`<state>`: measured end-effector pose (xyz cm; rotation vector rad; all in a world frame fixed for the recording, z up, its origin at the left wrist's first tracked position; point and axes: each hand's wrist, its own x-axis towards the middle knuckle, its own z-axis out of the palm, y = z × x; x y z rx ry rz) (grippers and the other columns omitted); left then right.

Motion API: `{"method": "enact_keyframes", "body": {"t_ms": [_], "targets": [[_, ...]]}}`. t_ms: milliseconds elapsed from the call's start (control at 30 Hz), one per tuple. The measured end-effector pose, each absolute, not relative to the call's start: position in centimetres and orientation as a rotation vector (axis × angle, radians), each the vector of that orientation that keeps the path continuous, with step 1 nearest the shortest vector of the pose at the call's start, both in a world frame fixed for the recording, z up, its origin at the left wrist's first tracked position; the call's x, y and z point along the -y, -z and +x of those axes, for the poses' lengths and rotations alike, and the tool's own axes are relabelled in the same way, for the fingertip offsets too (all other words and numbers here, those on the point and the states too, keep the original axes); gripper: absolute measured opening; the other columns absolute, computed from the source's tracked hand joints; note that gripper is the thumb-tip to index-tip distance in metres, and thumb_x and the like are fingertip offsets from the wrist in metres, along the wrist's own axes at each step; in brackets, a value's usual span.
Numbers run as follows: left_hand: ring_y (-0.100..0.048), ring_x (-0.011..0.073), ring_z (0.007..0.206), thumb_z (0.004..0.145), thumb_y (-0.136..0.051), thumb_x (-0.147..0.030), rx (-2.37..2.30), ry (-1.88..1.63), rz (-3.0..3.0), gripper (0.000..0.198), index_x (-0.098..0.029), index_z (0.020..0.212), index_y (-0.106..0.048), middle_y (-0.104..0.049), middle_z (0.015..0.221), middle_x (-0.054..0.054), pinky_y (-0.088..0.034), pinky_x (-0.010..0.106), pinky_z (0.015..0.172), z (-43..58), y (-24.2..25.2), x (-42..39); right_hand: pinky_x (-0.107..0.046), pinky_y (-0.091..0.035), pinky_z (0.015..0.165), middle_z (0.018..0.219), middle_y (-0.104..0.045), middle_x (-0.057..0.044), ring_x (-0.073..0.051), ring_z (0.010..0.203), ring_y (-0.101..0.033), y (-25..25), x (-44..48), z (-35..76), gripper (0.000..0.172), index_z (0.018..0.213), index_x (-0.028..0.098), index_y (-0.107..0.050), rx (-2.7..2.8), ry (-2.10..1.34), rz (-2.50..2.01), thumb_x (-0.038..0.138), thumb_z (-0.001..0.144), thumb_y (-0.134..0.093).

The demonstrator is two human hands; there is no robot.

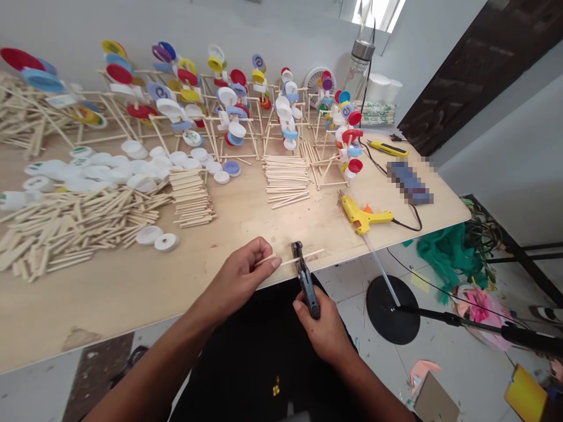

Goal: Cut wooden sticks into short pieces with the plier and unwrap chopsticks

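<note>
My left hand (246, 271) pinches one end of a thin wooden stick (308, 255) at the table's near edge. The stick runs to the right through the jaws of black cutting pliers (304, 280). My right hand (323, 328) is closed around the pliers' handles, just off the table (132, 287) edge, over my dark lap. The jaws sit roughly at the stick's middle.
Loose wooden sticks (79, 225) and white bottle caps (109, 170) cover the left of the table. Neat stick stacks (285, 176) lie mid-table. Stick-and-cap models (229, 111) line the back. A yellow glue gun (363, 215) rests at the right, with a lamp base (391, 308) on the floor.
</note>
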<state>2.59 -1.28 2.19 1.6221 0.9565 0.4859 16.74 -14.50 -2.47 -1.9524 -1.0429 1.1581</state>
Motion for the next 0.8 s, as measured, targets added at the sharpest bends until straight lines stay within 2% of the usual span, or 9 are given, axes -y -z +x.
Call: {"method": "enact_keyframes", "body": {"t_ms": [67,167,233,300,467,633,800], "targets": [[-0.036,0.0095,0.052,0.085,-0.052,-0.043,-0.993,-0.486,1.745,0.028,-0.021,0.071,-0.040,-0.037,0.060,-0.007,-0.032,0.022,0.051,3.1,-1.9,1.4,-0.024,-0.033,0.056,0.057,-0.050,0.004,-0.013,0.054,-0.046,2.5,14.5,16.7,0.018,0.073,0.020,-0.051,1.046,-1.174,-1.958,0.035,0.083,-0.055],[-0.043,0.0113,0.049,0.087,-0.051,-0.037,-1.035,-0.462,2.055,0.017,-0.021,0.082,-0.051,-0.046,0.055,-0.007,-0.033,0.023,0.052,3.2,-1.3,1.6,-0.024,-0.032,0.053,0.054,-0.047,0.005,-0.013,0.052,-0.044,2.6,14.5,16.7,0.021,0.070,0.021,-0.047,1.032,-1.200,-1.968,0.036,0.084,-0.054],[-0.049,0.0125,0.050,0.090,-0.047,-0.031,-0.966,-0.485,2.278,0.014,-0.020,0.087,-0.055,-0.055,0.058,-0.005,-0.035,0.023,0.052,3.1,-0.8,1.6,-0.024,-0.032,0.052,0.054,-0.047,0.005,-0.013,0.051,-0.045,2.5,14.5,16.7,0.021,0.071,0.022,-0.046,1.025,-1.221,-1.976,0.036,0.085,-0.053],[-0.053,0.0130,0.053,0.093,-0.042,-0.025,-0.841,-0.562,2.469,0.019,-0.018,0.083,-0.057,-0.061,0.064,-0.002,-0.036,0.024,0.052,3.1,-0.2,1.6,-0.024,-0.032,0.052,0.053,-0.048,0.005,-0.013,0.050,-0.046,2.3,14.5,16.6,0.021,0.071,0.022,-0.046,1.026,-1.241,-1.990,0.036,0.085,-0.052],[-0.050,0.0136,0.050,0.092,-0.042,-0.012,-0.702,-0.783,2.721,0.022,-0.015,0.079,-0.059,-0.058,0.060,-0.001,-0.036,0.025,0.049,3.6,0.7,1.5,-0.026,-0.034,0.057,0.059,-0.053,0.002,-0.014,0.056,-0.049,1.4,14.3,16.6,0.023,0.068,0.021,-0.044,1.072,-1.217,-2.013,0.034,0.085,-0.050],[-0.050,0.0152,0.053,0.089,-0.043,-0.005,-0.682,-0.889,2.795,0.022,-0.012,0.080,-0.061,-0.057,0.058,0.001,-0.037,0.027,0.050,3.7,0.9,1.4,-0.025,-0.031,0.056,0.058,-0.045,0.004,-0.013,0.056,-0.042,0.9,14.0,16.6,0.027,0.063,0.021,-0.039,1.075,-1.223,-2.066,0.033,0.083,-0.052],[-0.048,0.0147,0.052,0.089,-0.040,-0.002,-0.658,-0.897,2.800,0.025,-0.010,0.081,-0.061,-0.053,0.058,0.000,-0.037,0.028,0.049,3.5,0.8,1.3,-0.025,-0.028,0.055,0.059,-0.043,0.004,-0.012,0.057,-0.038,0.6,13.7,16.5,0.026,0.063,0.021,-0.040,1.046,-1.249,-2.130,0.032,0.084,-0.051]]}}
